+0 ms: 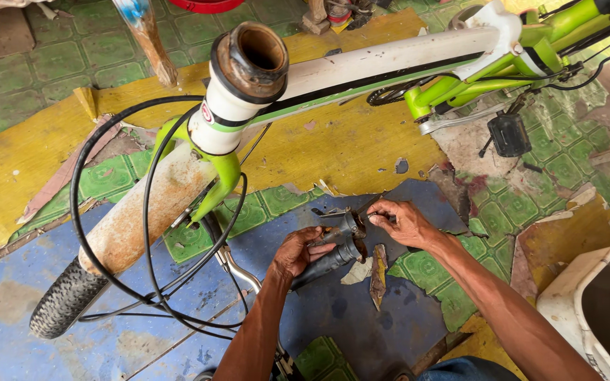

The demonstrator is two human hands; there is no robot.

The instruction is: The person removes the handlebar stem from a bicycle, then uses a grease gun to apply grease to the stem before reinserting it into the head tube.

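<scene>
A floor [15, 162] of green tiles, yellow board and blue sheet is seen under everything. A white and green bicycle frame [383, 67] is stretched across the top of the view. Its rusty head tube [248, 67] is open at the top. A white, rusty mudguard [146, 212] is seen over the knobby front tire [61, 303] at the lower left. Black cables [107, 275] are looped around the fork. A black pedal [508, 134] is seen at the right, and a white tub [601, 303] is set at the lower right corner.

Near the middle, a black handlebar grip [323, 264] on a silver bar [238, 271] is held low over the blue sheet. The left hand [296, 252] is wrapped around the grip, with its fingers clamped on it. The right hand [404, 222] is placed just beside it, at the brake lever clamp [344, 224]. Its fingers are pinched together on a small dark part there, which cannot be made out.
</scene>
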